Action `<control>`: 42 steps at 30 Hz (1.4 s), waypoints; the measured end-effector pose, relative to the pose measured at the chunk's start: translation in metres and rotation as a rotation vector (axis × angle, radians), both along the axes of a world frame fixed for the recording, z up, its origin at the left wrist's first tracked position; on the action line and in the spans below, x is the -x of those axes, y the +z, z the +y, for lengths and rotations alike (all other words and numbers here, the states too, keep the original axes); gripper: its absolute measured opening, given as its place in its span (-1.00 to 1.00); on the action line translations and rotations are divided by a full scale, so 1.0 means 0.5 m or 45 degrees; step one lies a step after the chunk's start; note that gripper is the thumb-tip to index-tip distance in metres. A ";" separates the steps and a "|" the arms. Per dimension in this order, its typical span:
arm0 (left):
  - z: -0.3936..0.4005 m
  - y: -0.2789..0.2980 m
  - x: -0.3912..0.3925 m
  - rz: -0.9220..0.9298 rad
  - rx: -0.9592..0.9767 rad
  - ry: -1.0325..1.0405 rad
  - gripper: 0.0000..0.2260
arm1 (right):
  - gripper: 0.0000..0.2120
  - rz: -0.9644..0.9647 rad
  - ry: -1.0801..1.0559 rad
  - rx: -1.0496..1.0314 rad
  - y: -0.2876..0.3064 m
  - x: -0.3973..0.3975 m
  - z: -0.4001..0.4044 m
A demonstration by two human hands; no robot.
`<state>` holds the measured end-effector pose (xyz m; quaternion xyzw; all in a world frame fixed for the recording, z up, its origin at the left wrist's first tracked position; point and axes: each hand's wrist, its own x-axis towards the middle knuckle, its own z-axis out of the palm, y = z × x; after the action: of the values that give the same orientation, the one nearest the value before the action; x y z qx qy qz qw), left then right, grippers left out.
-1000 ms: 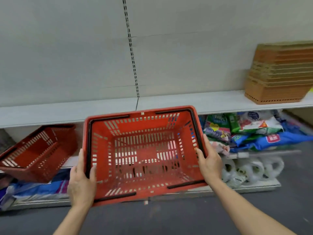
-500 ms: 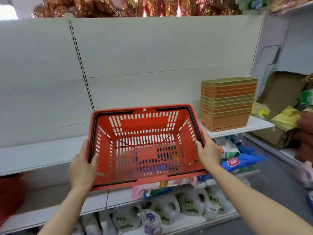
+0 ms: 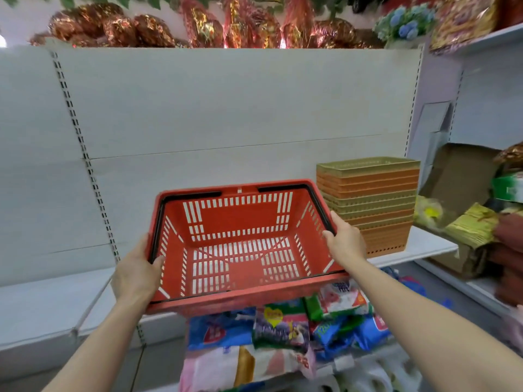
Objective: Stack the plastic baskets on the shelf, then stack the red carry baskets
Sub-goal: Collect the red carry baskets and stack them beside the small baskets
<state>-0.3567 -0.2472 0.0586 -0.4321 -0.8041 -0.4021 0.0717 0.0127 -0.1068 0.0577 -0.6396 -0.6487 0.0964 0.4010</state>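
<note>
I hold a red carry basket (image 3: 240, 219) level in front of me, over the edge of the white shelf (image 3: 42, 304). It is empty, and its black handles lie folded along the rim. My left hand (image 3: 135, 274) grips the left rim and my right hand (image 3: 346, 241) grips the right rim. A stack of several orange and olive plastic baskets (image 3: 370, 205) stands on the shelf just right of the red basket, behind my right hand.
Bagged goods (image 3: 283, 326) fill the lower shelf under the basket. A cardboard box (image 3: 461, 176) and packets sit on the side shelf at right. Foil-wrapped decorations (image 3: 198, 24) line the top of the back panel.
The red basket has risen from knee level to shelf height and shifted right, toward the plastic basket stack. The second red basket at lower left has left the view.
</note>
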 end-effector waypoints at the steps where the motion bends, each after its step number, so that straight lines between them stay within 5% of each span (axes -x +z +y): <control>1: 0.027 0.004 0.009 0.006 0.037 0.003 -0.54 | -0.52 -0.033 0.002 0.014 0.010 0.004 0.024; 7: 0.182 0.048 0.064 0.012 0.309 0.027 -0.57 | -0.76 -0.164 0.026 0.114 0.067 0.041 0.183; 14: 0.296 0.067 0.072 -0.112 0.409 -0.052 -0.76 | -0.70 -0.231 -0.013 0.269 0.094 0.037 0.303; 20: 0.326 0.069 0.068 -0.389 0.302 -0.049 -0.74 | -0.71 -0.037 0.057 0.346 0.110 0.027 0.348; 24: 0.285 0.078 0.033 -0.770 0.112 -0.260 -0.35 | -0.71 -0.165 0.173 0.358 0.116 0.013 0.319; 27: 0.229 0.035 -0.022 -0.353 0.004 -0.235 -0.14 | -0.57 -0.436 0.140 -0.166 0.061 0.009 0.249; 31: 0.220 -0.034 -0.053 0.196 -0.046 -0.253 -0.23 | -0.43 -0.483 0.342 -0.636 -0.036 0.002 0.201; 42: 0.257 -0.054 -0.055 0.438 -0.110 -0.236 -0.32 | -0.61 -0.556 0.398 -0.919 -0.074 -0.011 0.247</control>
<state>-0.3291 -0.1186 0.0315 -0.5631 -0.7188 -0.3612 0.1893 0.0180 0.0168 0.0209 -0.3585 -0.7991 -0.2138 0.4327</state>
